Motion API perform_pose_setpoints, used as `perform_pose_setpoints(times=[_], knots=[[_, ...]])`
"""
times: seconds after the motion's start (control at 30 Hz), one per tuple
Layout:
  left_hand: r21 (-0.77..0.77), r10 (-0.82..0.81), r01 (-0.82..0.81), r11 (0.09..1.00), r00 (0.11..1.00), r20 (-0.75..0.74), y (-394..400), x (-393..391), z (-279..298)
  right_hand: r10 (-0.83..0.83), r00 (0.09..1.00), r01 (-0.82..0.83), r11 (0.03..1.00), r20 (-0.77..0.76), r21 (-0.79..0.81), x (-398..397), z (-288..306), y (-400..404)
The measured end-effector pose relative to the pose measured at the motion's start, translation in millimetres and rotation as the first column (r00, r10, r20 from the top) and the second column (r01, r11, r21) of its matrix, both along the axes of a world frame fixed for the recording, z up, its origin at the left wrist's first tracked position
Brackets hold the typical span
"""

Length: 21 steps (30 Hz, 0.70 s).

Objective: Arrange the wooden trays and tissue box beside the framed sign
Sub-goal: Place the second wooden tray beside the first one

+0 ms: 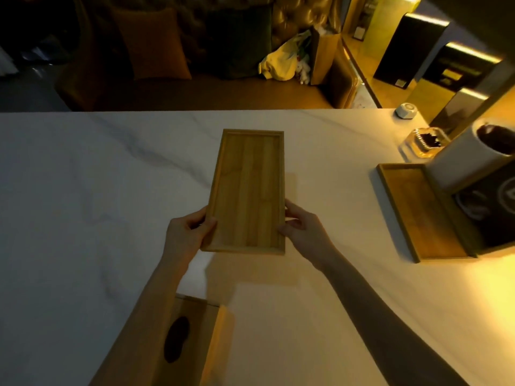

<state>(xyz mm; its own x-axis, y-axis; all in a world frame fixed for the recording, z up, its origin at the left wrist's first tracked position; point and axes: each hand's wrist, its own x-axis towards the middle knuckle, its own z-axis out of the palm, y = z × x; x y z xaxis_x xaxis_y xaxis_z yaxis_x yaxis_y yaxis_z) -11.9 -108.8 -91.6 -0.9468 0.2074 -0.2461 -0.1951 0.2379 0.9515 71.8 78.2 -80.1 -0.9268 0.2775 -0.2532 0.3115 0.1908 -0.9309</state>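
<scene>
An empty rectangular wooden tray [248,188] is held above the white marble table [83,190], its long side pointing away from me. My left hand [186,232] grips its near left edge and my right hand [303,229] grips its near right edge. A second wooden tray [418,215] lies flat at the right, touching the dark framed sign [490,207]. A wooden tissue box [184,341] with a dark oval slot stands at the near edge, partly under my left forearm.
A white cylindrical holder [471,154] stands behind the sign at the far right. A glass ashtray [423,143] and a small white device [407,110] sit near the far right corner. A sofa with cushions [156,45] lies beyond the table's far edge.
</scene>
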Motion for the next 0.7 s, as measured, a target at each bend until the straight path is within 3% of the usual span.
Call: perform_pose_setpoints(times=[0.27, 0.7], knots=[[-0.029, -0.071, 0.070, 0.997, 0.996, -0.044, 92.2, 31.8, -3.6, -0.072, 0.997, 0.072, 0.997, 0.011, 0.025, 45.5, 3.1, 86.3], [-0.265, -0.210, 0.174, 0.948, 0.971, -0.114, 212.4, 64.5, -42.2, -0.163, 0.971, 0.159, 0.987, 0.175, 0.037, 82.2, -36.1, 197.2]])
